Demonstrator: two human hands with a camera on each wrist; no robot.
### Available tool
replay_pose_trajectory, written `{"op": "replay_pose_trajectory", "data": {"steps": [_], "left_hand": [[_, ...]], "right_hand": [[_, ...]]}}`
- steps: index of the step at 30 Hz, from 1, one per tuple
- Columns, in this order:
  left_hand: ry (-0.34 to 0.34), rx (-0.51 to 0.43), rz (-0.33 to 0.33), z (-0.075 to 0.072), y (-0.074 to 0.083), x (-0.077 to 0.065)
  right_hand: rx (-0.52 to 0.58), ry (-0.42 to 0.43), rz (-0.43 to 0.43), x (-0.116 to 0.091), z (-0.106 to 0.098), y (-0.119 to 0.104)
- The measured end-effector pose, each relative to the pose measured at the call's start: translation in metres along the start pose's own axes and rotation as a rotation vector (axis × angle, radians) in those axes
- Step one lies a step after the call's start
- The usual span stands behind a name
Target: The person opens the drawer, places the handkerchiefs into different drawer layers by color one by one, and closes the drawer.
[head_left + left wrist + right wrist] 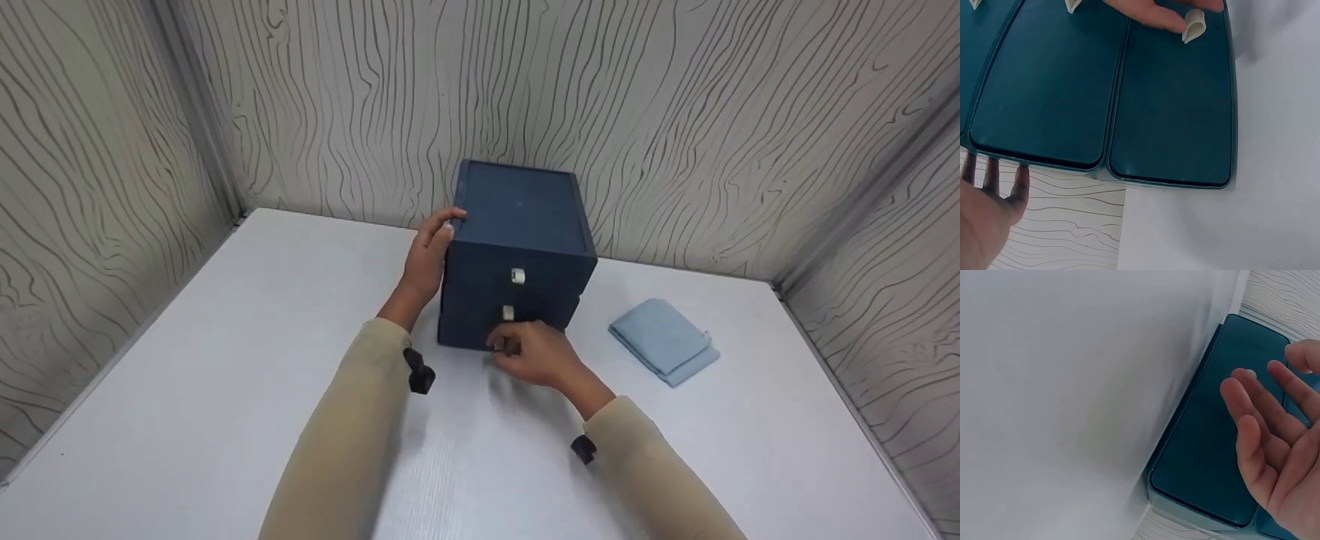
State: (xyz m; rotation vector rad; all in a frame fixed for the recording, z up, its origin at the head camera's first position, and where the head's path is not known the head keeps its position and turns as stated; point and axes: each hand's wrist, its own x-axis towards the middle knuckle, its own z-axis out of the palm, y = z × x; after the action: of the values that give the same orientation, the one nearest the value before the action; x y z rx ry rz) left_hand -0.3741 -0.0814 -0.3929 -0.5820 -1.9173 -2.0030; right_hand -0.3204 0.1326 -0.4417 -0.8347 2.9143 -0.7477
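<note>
A dark blue cabinet with three stacked drawers stands on the white table. Against its left side rests my left hand, the fingers fairly straight and one fingertip over the top edge. Low at the front, my right hand has curled fingers around the bottom drawer's pale loop pull, a fingertip against the loop in the left wrist view. Above it are the middle pull and the top pull. All three drawers sit flush in the cabinet.
A folded light blue cloth lies on the table to the right of the cabinet. Behind the cabinet rises a wall panel with a wood-grain pattern, and similar panels flank the table on both sides.
</note>
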Motion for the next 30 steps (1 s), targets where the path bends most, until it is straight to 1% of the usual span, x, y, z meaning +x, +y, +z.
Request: {"op": "replay_pose_trajectory", "data": {"steps": [6,13,17,23,30], "left_hand": [[-0.010,-0.020,0.008,0.000,0.000,0.001],[-0.019,-0.003,-0.021,-0.001,0.000,0.003],[-0.017,-0.001,-0.023,-0.001,0.001,0.002],[-0.001,0.017,-0.001,-0.001,0.000,0.001],[0.002,0.009,0.006,0.000,0.000,0.000]], "right_hand": [[-0.028,-0.012,0.039,0.003,0.004,0.001],[-0.013,-0.046,0.076,0.004,0.009,0.001],[-0.014,-0.045,0.076,0.005,0.011,0.002],[0.006,-0.036,0.050,0.006,0.011,0.004],[0.006,-0.056,0.045,0.007,0.011,0.005]]}}
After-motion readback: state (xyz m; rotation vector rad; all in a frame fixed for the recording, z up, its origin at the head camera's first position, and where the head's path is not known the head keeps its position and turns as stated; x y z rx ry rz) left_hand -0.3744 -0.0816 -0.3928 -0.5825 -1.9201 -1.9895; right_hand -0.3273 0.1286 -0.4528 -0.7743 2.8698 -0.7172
